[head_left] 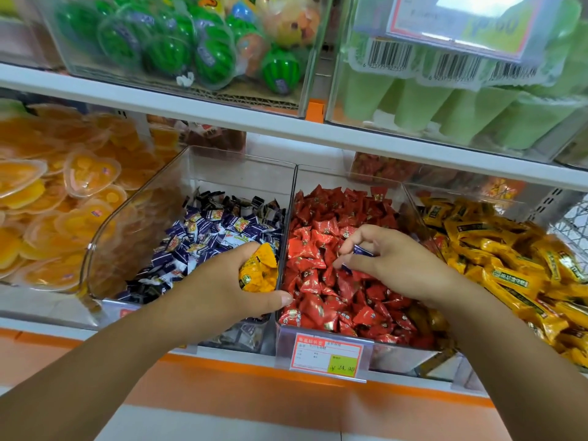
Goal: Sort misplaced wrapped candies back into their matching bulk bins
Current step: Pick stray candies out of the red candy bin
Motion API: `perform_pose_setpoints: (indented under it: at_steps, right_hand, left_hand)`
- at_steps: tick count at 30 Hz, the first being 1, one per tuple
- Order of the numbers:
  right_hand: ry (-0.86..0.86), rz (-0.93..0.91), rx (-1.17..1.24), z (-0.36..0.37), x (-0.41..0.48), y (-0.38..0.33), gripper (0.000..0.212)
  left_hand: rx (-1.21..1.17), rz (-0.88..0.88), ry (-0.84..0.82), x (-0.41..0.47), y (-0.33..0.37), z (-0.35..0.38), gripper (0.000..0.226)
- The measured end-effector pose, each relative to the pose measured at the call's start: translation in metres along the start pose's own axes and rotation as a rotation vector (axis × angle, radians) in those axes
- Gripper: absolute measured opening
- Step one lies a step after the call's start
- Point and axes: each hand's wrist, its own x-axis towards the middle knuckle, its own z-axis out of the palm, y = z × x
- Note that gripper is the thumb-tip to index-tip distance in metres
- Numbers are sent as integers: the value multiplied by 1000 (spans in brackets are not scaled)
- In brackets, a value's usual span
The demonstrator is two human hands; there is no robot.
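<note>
- Head camera: I had the left hand (222,281) clamped round a bunch of yellow foil-wrapped candies (259,268), fingers curled over them.
- That hand hung over the front right corner of the clear plastic bin of purple-and-white wrapped candies (136,218), its thumb lying across the divider wall.
- The right hand (391,259) was over the clear plastic bin of red wrapped candies (397,358), thumb and fingers pinching a small purple wrapped candy (362,251).
- That purple piece sat right at the top of the red heap; I couldn't tell whether it was touching the candies beneath.
- The two hands were apart, with the divider between the bins running between them.
- Just right of the red bin lay the heap of long yellow wrapped candies (509,249), beside the right forearm.
- A red-bordered white price label (327,354) was fixed to the red bin's front.
- Far left I saw orange heart-shaped jelly cups (47,192); on the shelf above, green watermelon-shaped sweets (171,49).
</note>
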Motion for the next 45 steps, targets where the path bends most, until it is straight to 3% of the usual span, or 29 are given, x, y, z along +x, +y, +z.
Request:
perform_pose_setpoints:
  at_steps: [12, 19, 23, 26, 27, 30, 34, 37, 41, 45]
  right_hand:
    - [0, -1, 84, 1, 5, -7, 20]
    - [21, -43, -5, 5, 4, -13, 25]
    - [90, -168, -103, 8, 4, -18, 28]
    - [358, -313, 55, 14, 9, -39, 27]
    - [376, -353, 150, 19, 14, -49, 29]
    - [212, -363, 313, 33, 30, -66, 35]
    - [279, -269, -19, 15, 34, -54, 19]
    - [78, -289, -243, 21, 29, -28, 9]
    - [-211, -293, -526, 55, 22, -7, 44]
    - [-113, -226, -793, 57, 27, 7, 61]
  left_hand:
    - [-13, 4, -4, -6, 6, -3, 98]
    - [-103, 22, -22, -6, 7, -3, 98]
    - [-156, 42, -49, -8, 8, -4, 94]
    - [-148, 39, -56, -8, 7, -5, 94]
    - [-149, 33, -54, -8, 7, -6, 95]
    - [-127, 27, -50, -7, 7, -6, 98]
    - [-111, 37, -70, -6, 6, -6, 99]
    - [-147, 37, -79, -7, 10, -6, 96]
    - [-144, 19, -78, -9, 15, -7, 87]
    - [-112, 28, -57, -8, 12, -4, 87]
